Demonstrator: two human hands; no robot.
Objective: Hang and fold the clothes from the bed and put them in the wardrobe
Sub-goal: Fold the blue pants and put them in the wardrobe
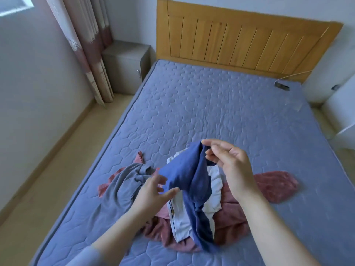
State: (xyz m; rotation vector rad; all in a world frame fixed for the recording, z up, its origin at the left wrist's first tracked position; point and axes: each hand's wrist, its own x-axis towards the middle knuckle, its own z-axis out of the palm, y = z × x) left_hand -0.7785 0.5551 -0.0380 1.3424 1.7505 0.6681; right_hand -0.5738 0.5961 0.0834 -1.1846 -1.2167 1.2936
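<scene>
Quilted blue bed (pixel 211 102), right hand (pixel 226 164) pinching navy garment (pixel 184 175) above clothes pile (pixel 236 217), left hand (pixel 153 191) spread beside it

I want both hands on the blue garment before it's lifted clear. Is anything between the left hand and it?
Nothing visible does. The left hand is right at the side edge of the blue garment, fingers open, no other cloth between. The right hand already pinches its top end.
</scene>
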